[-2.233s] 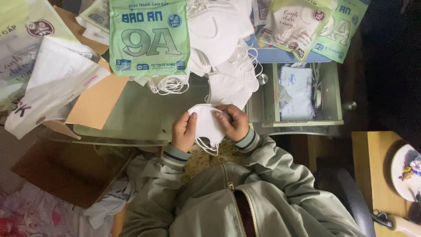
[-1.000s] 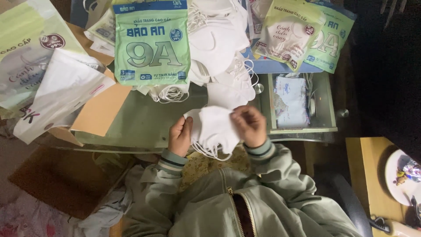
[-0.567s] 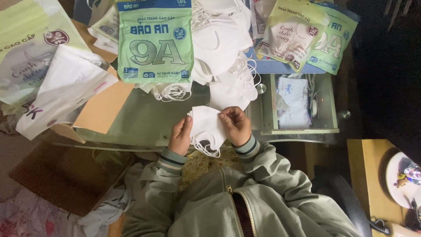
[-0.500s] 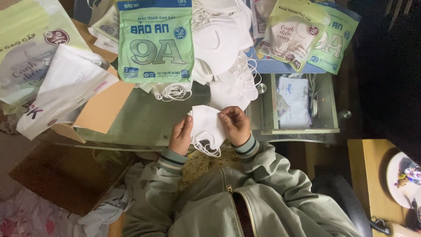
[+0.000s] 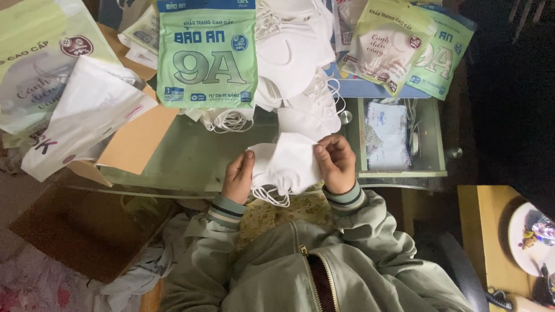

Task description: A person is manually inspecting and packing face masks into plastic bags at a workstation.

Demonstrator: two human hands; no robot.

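Left hand [image 5: 239, 177] and right hand [image 5: 336, 162] are pinching opposite edges of a white folded fabric face mask [image 5: 287, 163], keeping it flat above the glass worktop [image 5: 185, 159].

Home packing desk: loose white masks [image 5: 300, 63], printed pouches [image 5: 207, 55].

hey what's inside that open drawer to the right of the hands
The open drawer holds a white packet with blue print and some thin white cords beside it. Whatever lies beneath the packet or farther back under the tabletop is covered.
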